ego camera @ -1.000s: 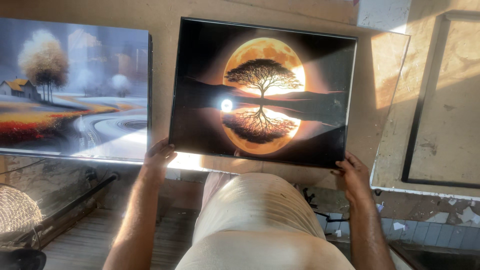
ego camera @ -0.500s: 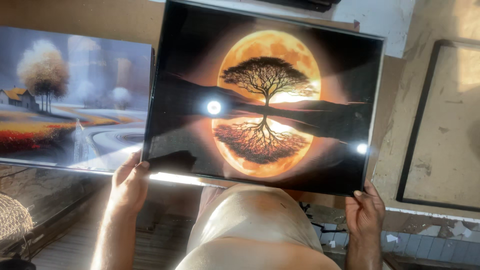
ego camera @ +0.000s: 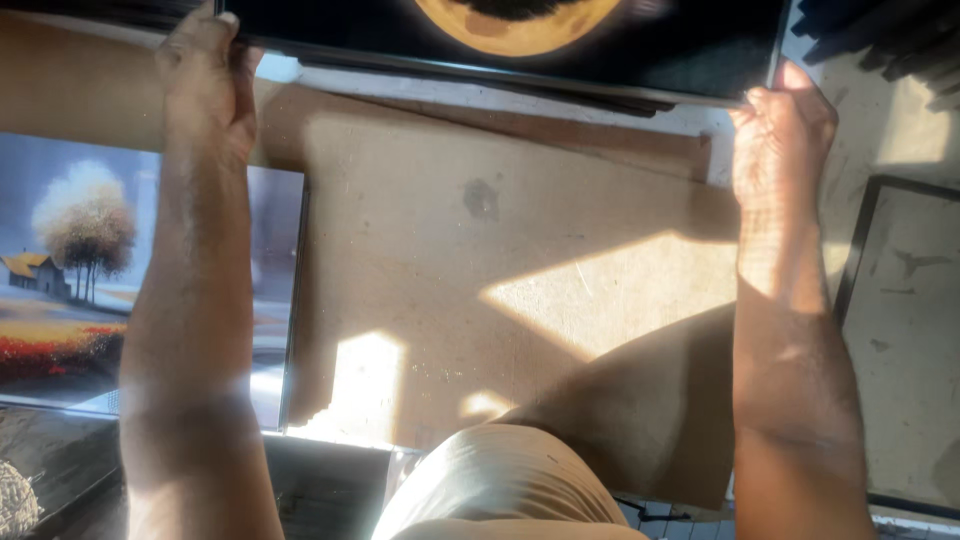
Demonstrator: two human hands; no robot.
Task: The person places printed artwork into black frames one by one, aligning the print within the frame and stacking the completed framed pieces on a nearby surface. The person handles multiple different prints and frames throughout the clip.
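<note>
Black glossy picture [ego camera: 600,30] with an orange moon sits at the top edge of view, held up over the desk [ego camera: 480,300]. We have our left hand [ego camera: 205,75] on its lower left corner and our right hand [ego camera: 780,130] on its lower right corner, fingers closed round the frame edge on both sides. Most of the picture is cut off above. Risk as we judge it: the slick frame could slip from a corner grip and drop onto the brown board. A landscape picture [ego camera: 90,280] lies left; an empty dark frame [ego camera: 900,330] lies right, holding only a grey backing. No other containers seen.
</note>
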